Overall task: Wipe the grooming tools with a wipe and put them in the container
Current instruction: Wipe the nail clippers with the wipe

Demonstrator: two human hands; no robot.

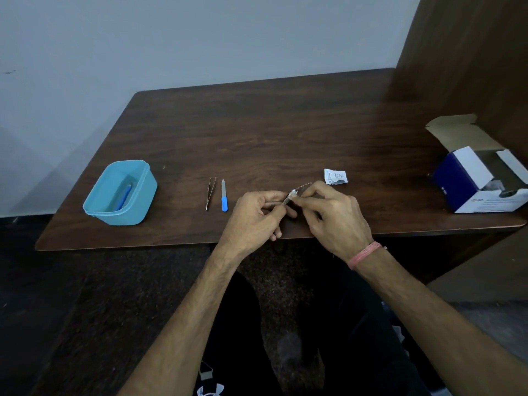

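Note:
My left hand [257,215] grips the lower end of a thin metal grooming tool [303,186] over the table's front edge. My right hand [333,215] pinches a small white wipe [293,194] around the tool's middle; the tool's tip sticks out up and to the right. Tweezers [210,193] and a nail file with a blue handle [224,195] lie side by side on the table, left of my hands. A light blue plastic container [121,192] stands at the front left with a blue-handled tool [125,196] lying inside it.
A torn white wipe sachet [335,176] lies just beyond my right hand. An open blue and white cardboard box [483,178] sits at the table's right edge beside a brown wooden panel [468,52]. A grey wall is behind the dark wood table [257,132].

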